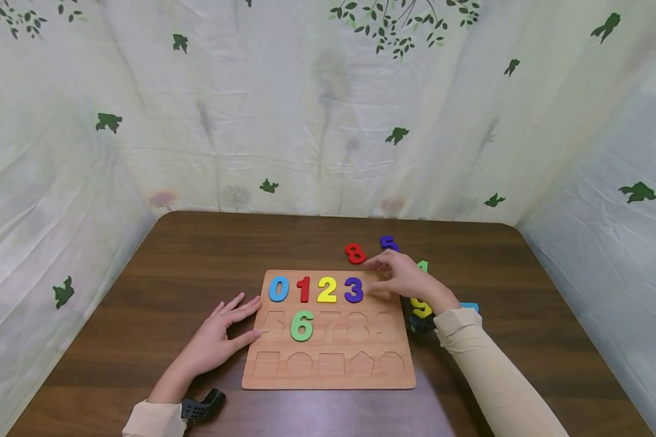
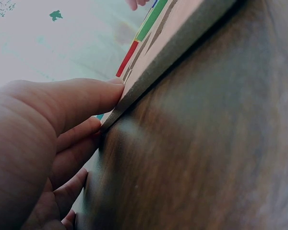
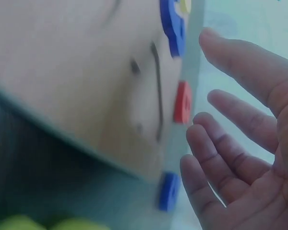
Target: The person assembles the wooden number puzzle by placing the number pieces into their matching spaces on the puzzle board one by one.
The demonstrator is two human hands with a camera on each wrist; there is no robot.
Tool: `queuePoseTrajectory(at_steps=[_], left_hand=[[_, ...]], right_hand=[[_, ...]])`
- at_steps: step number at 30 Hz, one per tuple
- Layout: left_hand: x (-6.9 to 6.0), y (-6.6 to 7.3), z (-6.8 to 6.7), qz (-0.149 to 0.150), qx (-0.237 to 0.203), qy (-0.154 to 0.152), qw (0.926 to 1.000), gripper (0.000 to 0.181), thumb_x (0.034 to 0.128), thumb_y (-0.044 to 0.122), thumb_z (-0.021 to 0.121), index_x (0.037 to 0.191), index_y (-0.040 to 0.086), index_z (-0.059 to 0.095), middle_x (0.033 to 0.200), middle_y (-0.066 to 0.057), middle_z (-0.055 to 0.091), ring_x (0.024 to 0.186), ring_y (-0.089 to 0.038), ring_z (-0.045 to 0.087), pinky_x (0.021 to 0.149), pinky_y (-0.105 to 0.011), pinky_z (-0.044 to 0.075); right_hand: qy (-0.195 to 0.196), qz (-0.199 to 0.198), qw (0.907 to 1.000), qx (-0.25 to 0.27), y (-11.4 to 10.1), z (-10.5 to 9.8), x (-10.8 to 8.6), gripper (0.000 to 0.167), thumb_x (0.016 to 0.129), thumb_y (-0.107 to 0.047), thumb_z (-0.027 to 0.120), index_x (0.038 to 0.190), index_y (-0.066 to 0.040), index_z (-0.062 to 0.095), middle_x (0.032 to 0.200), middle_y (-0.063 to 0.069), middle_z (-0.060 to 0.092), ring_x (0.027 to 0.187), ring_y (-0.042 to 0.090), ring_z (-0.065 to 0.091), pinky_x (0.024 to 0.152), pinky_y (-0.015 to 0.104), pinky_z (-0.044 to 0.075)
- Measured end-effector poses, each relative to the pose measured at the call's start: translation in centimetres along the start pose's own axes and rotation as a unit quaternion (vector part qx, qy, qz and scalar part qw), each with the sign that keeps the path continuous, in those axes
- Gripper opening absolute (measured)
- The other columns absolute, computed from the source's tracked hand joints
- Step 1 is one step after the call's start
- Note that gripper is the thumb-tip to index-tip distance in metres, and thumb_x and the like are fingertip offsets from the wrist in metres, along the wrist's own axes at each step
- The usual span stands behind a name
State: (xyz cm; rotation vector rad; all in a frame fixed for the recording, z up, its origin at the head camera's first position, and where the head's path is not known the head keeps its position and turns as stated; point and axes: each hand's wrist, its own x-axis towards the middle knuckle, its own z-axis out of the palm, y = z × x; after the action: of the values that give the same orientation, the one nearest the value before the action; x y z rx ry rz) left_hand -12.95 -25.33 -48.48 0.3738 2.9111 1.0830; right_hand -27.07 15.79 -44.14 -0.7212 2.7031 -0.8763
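Observation:
A wooden number board [image 1: 328, 380] lies on the table, with a blue 0 [image 1: 274, 289], red 1 [image 1: 304, 290], yellow 2 [image 1: 327, 297], purple-blue 3 [image 1: 353, 283] and green 6 [image 1: 297, 328] in it. Against the board's left edge rest the thumb and fingertips of my left hand [image 1: 218, 337], the fingers mostly straight; the left wrist view shows this contact too. My right hand [image 1: 407, 282] hovers over the top right corner, beside the 3. Its fingers are spread and relaxed, and the right wrist view shows nothing between the fingers [image 3: 206, 148].
Beyond the board lie a red 8 [image 1: 355, 254] and a purple-blue 5 [image 1: 387, 242]. To its right, partly hidden by my right arm, are a green piece [image 1: 423, 265], a yellow piece [image 1: 422, 310] and a blue piece [image 1: 470, 306]. A pale curtain [image 1: 306, 121] hangs behind the table.

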Motion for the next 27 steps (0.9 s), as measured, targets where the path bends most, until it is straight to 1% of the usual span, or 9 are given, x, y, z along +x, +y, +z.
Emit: queuePoseTrajectory(at_steps=[5,9,14,18,22,25,27], left_hand=[[0.0,0.0,-0.1,0.001,-0.001,0.000,1.0000,0.067,0.0964,0.036,0.081,0.155,0.013,0.059,0.163,-0.011,0.054,0.161,-0.047,0.031,0.130,-0.075,0.013],[0.0,0.1,-0.1,0.001,-0.003,-0.001,1.0000,0.067,0.0963,0.036,0.081,0.155,0.013,0.059,0.163,-0.011,0.054,0.161,-0.047,0.031,0.130,-0.075,0.013],[0.0,0.0,0.0,0.001,-0.002,0.000,1.0000,0.067,0.0963,0.037,0.081,0.155,0.013,0.059,0.163,-0.011,0.055,0.161,-0.047,0.031,0.130,-0.075,0.013],[0.0,-0.1,0.0,-0.001,-0.003,0.001,1.0000,0.067,0.0960,0.037,0.081,0.155,0.013,0.059,0.163,-0.011,0.055,0.161,-0.047,0.031,0.130,-0.075,0.013],[0.0,-0.1,0.0,-0.001,-0.004,0.001,1.0000,0.067,0.0961,0.037,0.081,0.155,0.013,0.059,0.163,-0.011,0.055,0.161,-0.047,0.031,0.130,-0.075,0.012],[0.0,0.0,0.0,-0.002,-0.005,0.000,1.0000,0.067,0.0961,0.037,0.081,0.155,0.013,0.059,0.163,-0.011,0.055,0.161,-0.047,0.031,0.130,-0.075,0.013],[0.0,0.0,0.0,-0.002,-0.005,0.000,1.0000,0.067,0.0961,0.037,0.081,0.155,0.013,0.059,0.163,-0.010,0.055,0.161,-0.046,0.031,0.130,-0.075,0.013]], right_hand=[[0.017,0.015,0.9997,0.005,1.0,-1.5,-0.5,0.057,0.093,-0.028,0.086,0.143,-0.007,0.068,0.140,0.017,0.063,0.132,0.038,0.062,0.112,0.057,0.055],[0.030,0.028,0.9991,0.012,2.1,-2.4,-0.9,0.060,0.094,-0.029,0.086,0.146,-0.007,0.065,0.142,0.018,0.060,0.135,0.041,0.059,0.115,0.060,0.052],[0.039,0.037,0.9985,0.014,3.5,-3.3,-1.2,0.063,0.094,-0.028,0.086,0.148,-0.005,0.063,0.145,0.021,0.057,0.138,0.045,0.057,0.116,0.062,0.051],[0.042,0.044,0.9981,0.000,4.6,-3.9,-1.5,0.067,0.094,-0.028,0.085,0.151,-0.003,0.059,0.148,0.024,0.055,0.138,0.048,0.056,0.115,0.063,0.051],[0.045,0.060,0.9971,-0.010,5.6,-4.3,-1.9,0.072,0.094,-0.030,0.085,0.153,-0.002,0.056,0.148,0.027,0.053,0.139,0.051,0.055,0.115,0.065,0.050],[0.045,0.073,0.9962,-0.013,6.3,-4.4,-2.3,0.074,0.093,-0.031,0.086,0.154,-0.002,0.055,0.148,0.028,0.053,0.139,0.051,0.055,0.116,0.066,0.049],[0.045,0.074,0.9962,-0.013,6.7,-4.5,-2.5,0.075,0.093,-0.031,0.087,0.153,-0.001,0.055,0.147,0.030,0.054,0.138,0.051,0.055,0.116,0.067,0.048]])
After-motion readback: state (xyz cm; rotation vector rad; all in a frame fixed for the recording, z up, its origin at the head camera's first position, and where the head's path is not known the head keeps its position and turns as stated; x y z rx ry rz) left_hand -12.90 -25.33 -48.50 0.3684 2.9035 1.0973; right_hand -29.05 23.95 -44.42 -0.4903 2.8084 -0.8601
